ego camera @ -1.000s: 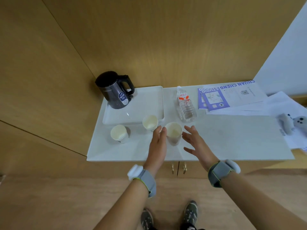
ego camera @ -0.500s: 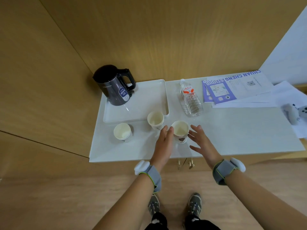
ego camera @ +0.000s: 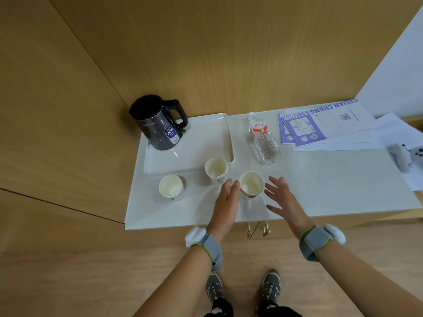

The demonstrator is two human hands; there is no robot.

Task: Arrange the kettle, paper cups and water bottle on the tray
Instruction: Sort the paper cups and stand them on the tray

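Observation:
A dark kettle [ego camera: 160,125] stands on the back left corner of the white tray [ego camera: 201,143]. Three paper cups stand on the counter in front of the tray: a left cup [ego camera: 171,186], a middle cup [ego camera: 216,167] against the tray's front right corner, and a right cup [ego camera: 251,184]. A clear water bottle [ego camera: 264,140] with a red label stands right of the tray. My left hand [ego camera: 226,200] has its fingertips at the right cup's left side. My right hand [ego camera: 282,197] is spread just right of that cup, not touching it.
Printed leaflets [ego camera: 320,122] and white papers lie at the back right of the white counter [ego camera: 320,191]. A grey controller [ego camera: 402,154] rests at the far right edge. Wooden walls close in the left and back. Cabinet handles [ego camera: 256,229] sit below the counter's front edge.
The camera view has shifted a little. Both hands stay on either side of the right cup, with the left fingertips still at its side.

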